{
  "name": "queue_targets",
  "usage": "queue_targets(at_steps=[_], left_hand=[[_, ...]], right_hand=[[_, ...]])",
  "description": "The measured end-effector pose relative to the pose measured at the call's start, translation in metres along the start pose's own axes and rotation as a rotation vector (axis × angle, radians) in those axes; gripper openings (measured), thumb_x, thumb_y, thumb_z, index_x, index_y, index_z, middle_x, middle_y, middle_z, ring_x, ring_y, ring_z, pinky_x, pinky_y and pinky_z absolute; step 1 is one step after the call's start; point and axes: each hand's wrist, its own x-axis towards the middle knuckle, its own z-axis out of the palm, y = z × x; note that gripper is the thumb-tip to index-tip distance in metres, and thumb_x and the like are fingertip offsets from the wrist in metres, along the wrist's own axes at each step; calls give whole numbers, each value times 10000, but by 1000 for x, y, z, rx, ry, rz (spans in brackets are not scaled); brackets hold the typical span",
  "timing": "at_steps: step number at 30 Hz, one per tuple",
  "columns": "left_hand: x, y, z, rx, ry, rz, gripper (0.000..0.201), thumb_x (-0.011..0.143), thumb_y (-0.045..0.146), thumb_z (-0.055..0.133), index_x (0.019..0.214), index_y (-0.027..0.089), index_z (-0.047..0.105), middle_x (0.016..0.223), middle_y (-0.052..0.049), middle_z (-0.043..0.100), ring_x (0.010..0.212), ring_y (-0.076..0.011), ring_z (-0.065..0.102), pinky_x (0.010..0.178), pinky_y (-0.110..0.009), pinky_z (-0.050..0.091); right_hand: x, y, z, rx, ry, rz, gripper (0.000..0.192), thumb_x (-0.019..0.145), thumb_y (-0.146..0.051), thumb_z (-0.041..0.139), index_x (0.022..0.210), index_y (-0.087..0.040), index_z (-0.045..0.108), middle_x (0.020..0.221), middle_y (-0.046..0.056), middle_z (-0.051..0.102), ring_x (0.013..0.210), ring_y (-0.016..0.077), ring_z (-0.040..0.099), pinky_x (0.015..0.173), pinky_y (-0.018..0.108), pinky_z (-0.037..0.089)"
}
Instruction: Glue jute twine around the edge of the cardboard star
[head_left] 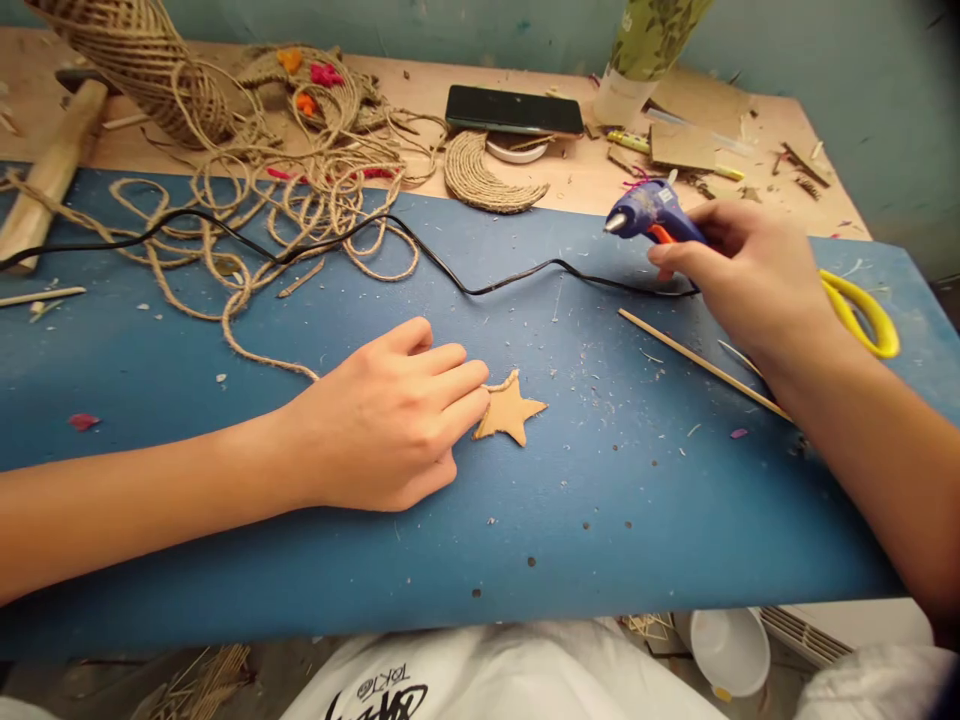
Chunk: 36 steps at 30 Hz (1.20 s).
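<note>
The left hand (390, 420) lies flat, its fingertips pinning the star (510, 412) on the blue board (600, 500). Up and right of the star, the right hand (742, 275) grips the glue gun (651, 213), nozzle pointing left.

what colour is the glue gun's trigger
Orange, on the blue glue gun in the right hand; head view.

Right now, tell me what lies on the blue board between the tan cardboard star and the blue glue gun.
In the head view, between the tan cardboard star and the blue glue gun lie the black power cord, one end of a thin wooden stick and scattered crumbs.
</note>
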Motion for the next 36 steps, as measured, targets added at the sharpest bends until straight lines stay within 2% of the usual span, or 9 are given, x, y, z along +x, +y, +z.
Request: queue_targets(at_steps=[4,7,10,12,14,18,22,27,36], left_hand=[[0,-2,-2,65,0,1,71,892,159,607,824,180,606,834,-39,599,775,-223,560,766,-438,446],[1,-3,-4,62,11,-23,91,903,171,599,813,184,602,838,-47,612,773,-228,571,759,-442,444],[1,-2,-6,43,6,-50,114,916,186,584,804,186,603,833,-54,622,764,-232,578,748,-448,444],[0,-2,-6,47,-2,-56,127,924,185,579,799,186,603,833,-55,623,760,-231,580,744,-449,444],[0,-1,-5,56,-2,-55,141,939,182,573,801,183,603,839,-52,624,763,-230,588,747,-450,444],[0,-1,-3,33,16,-72,168,972,173,544,824,172,622,875,-56,658,778,-228,613,764,-446,453],[0,-1,-4,0,58,-109,148,963,137,541,862,160,646,912,-64,696,764,-221,612,758,-431,461],[1,-1,-5,-65,165,-134,151,981,114,551,870,163,641,919,-63,719,737,-199,592,749,-399,453],[3,-2,8,-280,266,-137,111,987,100,606,915,185,609,940,-27,734,759,-159,594,768,-353,465]], right_hand=[[15,44,0,-201,100,162,595,898,-686,732,884,-93,778,664,19,655,555,77,540,516,251,330],[19,48,-1,-411,188,159,713,859,-770,753,986,-69,783,830,107,716,684,154,611,596,305,411],[13,7,-4,-478,252,137,591,898,-618,856,1194,-120,744,1179,238,718,1020,317,680,848,458,550],[4,-36,-5,-344,122,43,293,1027,-417,746,1204,-189,703,1148,175,719,1091,295,656,955,453,544],[-6,-80,-2,-139,-65,-101,146,1021,-305,700,1128,-211,672,1034,113,705,998,268,642,939,454,547],[-18,-132,7,104,-339,-264,375,968,-289,733,1320,-209,633,1246,129,717,1084,295,636,977,501,555],[-20,-141,14,154,-427,-313,448,999,-312,711,1415,-182,602,1309,148,715,1100,287,608,962,482,546],[-24,-143,20,187,-387,-285,334,1020,-305,687,1324,-195,603,1152,125,719,1005,271,590,868,441,508],[-30,-148,23,135,-354,-287,389,1026,-280,665,1388,-157,596,1151,118,712,990,257,570,834,420,458]])
